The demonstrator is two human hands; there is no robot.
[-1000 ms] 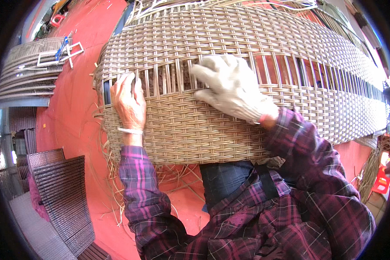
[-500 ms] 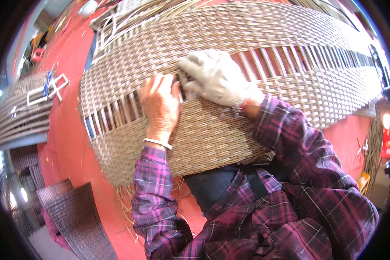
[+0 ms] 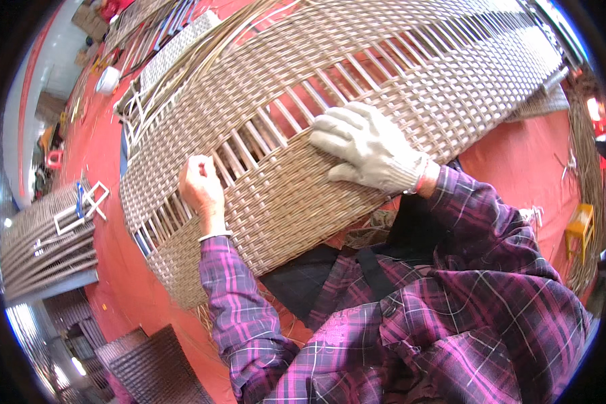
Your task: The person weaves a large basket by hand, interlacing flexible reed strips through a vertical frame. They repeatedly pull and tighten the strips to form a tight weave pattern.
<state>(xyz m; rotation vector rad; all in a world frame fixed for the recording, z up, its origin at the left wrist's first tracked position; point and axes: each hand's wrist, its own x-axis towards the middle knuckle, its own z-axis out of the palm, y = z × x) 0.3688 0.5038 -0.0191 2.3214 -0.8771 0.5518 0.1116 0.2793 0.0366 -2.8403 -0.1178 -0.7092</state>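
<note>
At far left, on red flooring (image 3: 525, 178), shows stacked, curved, grey-brown woven panels (image 3: 47, 252), then a round white tub (image 3: 108, 81), any writing too small to read, and a dark-brown woven sheet (image 3: 161, 367). Curls the bare left hand (image 3: 202, 188) in at the open-slatted gap of a long, beige-brown woven panel (image 3: 316, 202), set diagonally across the middle; cannot tell whether gripping a strand. Rests the off-white-gloved right hand (image 3: 367, 148), open, thumb apart, on the weave. At far right, has a small yellow stool (image 3: 578, 227).
</note>
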